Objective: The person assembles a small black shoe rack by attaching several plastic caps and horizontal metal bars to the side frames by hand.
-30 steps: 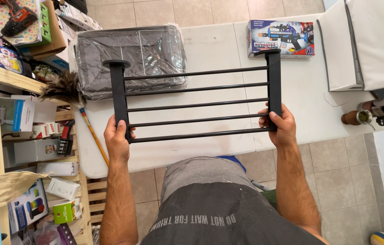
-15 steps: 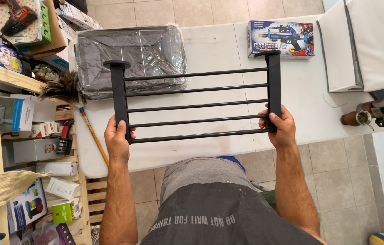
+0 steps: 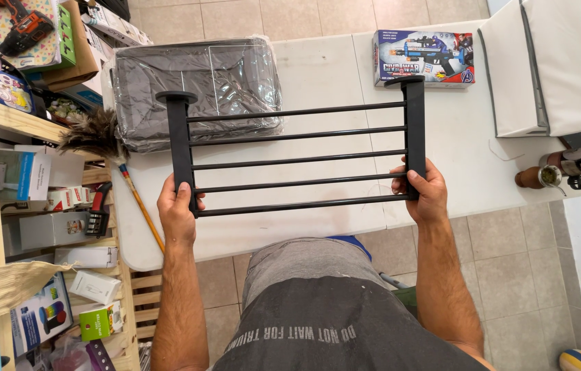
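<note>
Above the white table [image 3: 304, 227], a black metal rack [image 3: 297, 154] is held level: left hand [image 3: 177, 209] and right hand [image 3: 424, 192] each clamp a side post. Step: positioning. Judgement: setting down needs both ends lowered evenly.

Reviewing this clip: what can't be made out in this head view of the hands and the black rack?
- Left hand and right hand: palms hidden, wrapped round the end posts of the black rack.
- Grey plastic-wrapped bundle: contents blurred by glare; the rack crosses its near part.
- White table: legs hidden beneath the top.
- White fabric boxes: cut off by the top and right edges.
</note>
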